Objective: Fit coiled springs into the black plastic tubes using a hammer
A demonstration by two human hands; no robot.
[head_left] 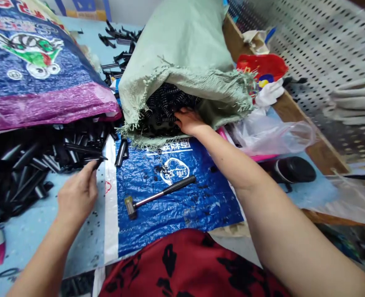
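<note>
My left hand [79,192] is closed, with thumb and fingers pinching the end of a long black plastic piece [85,150] at the edge of a heap of similar black pieces [24,165]. My right hand [189,120] reaches into the mouth of a pale green woven sack [182,37]. Its fingers are apart and rest on small black parts [167,101] inside; the tips are partly hidden. Below the sack, a hammer with a black grip [160,192] lies on a blue plastic sheet [170,222]. A short black piece [120,152] lies by the sack's lower left corner.
A blue and purple printed bag [46,78] stands at left, over the black heap. More black pieces [119,39] lie behind the sack. At right are a clear plastic bag [269,134], a black cup [295,170], a wooden edge [306,128] and a perforated panel [318,49].
</note>
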